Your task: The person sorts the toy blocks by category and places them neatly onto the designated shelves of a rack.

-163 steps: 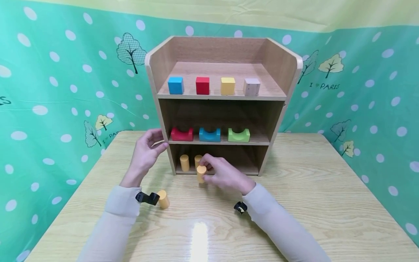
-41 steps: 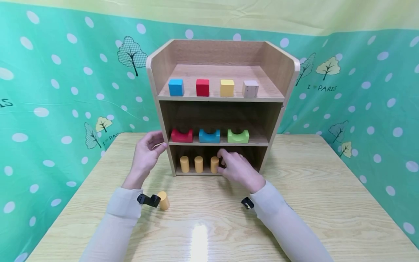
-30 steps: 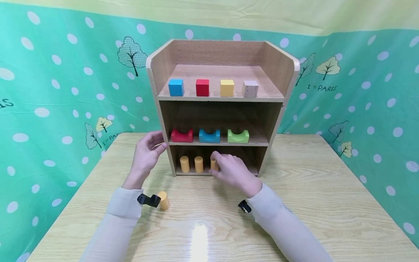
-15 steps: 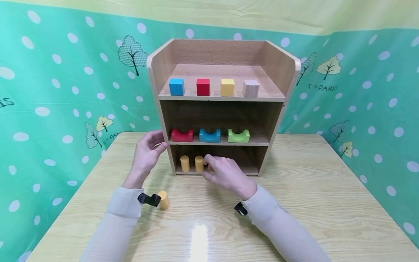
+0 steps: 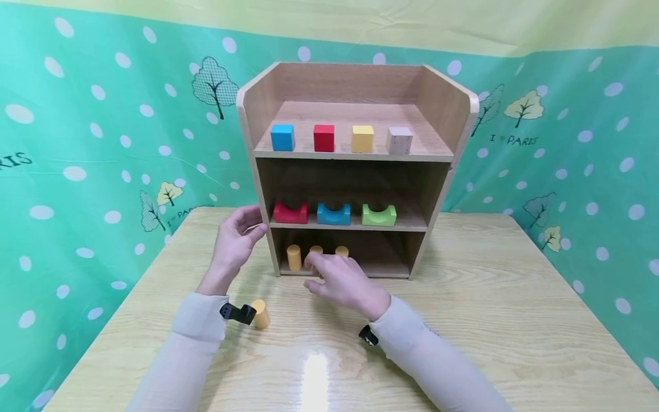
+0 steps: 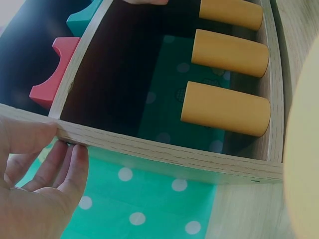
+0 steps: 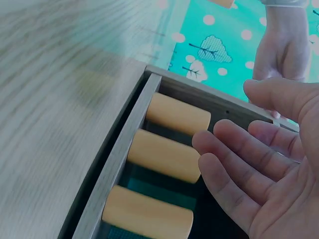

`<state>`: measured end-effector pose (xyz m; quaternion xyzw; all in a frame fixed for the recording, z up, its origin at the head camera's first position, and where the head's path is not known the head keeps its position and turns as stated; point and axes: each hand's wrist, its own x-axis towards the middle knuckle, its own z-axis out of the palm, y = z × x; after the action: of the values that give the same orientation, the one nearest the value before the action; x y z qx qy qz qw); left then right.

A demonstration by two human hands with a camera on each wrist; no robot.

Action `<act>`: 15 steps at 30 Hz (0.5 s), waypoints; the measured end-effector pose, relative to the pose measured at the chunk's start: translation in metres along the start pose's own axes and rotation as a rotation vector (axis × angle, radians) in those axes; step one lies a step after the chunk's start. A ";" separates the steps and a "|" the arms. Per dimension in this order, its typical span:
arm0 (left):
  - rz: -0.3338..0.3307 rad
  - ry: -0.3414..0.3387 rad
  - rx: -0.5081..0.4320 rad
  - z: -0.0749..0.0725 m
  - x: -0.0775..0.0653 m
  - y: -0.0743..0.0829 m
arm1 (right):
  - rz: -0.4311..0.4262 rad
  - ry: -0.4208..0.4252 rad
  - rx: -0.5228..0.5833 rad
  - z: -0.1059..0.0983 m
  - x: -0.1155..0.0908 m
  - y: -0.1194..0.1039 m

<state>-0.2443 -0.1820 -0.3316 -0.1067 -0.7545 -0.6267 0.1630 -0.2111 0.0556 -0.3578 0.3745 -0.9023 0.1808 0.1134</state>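
My left hand grips the left side panel of a wooden shelf unit, thumb at the front edge and fingertips against the outer face. On the bottom shelf three plain wooden cylinders stand upright in a row: a left one, a middle one and a right one. My right hand is in front of the row and partly hides the last two. In the right wrist view its fingers are loosely spread, tips right by the middle cylinder, holding nothing.
Another wooden cylinder stands on the table beside my left wrist. The middle shelf bears red, blue and green arch blocks. Several cubes, such as the yellow one, line the top shelf. A patterned cloth hangs behind.
The cylinder that my right hand held before the shelf now stands in the row. That hand then moved left from the right cylinder to the middle one. My left hand stayed put.
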 end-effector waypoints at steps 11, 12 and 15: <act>-0.015 -0.003 0.019 0.001 0.000 -0.002 | -0.034 -0.053 0.057 0.012 0.007 -0.011; -0.014 -0.003 0.021 0.001 0.000 -0.002 | -0.043 -0.051 0.059 0.013 0.008 -0.012; -0.009 0.000 0.028 0.000 0.000 0.000 | -0.060 -0.051 0.069 0.014 0.010 -0.014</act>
<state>-0.2446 -0.1820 -0.3320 -0.1010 -0.7637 -0.6168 0.1615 -0.2084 0.0344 -0.3637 0.4097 -0.8865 0.1986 0.0828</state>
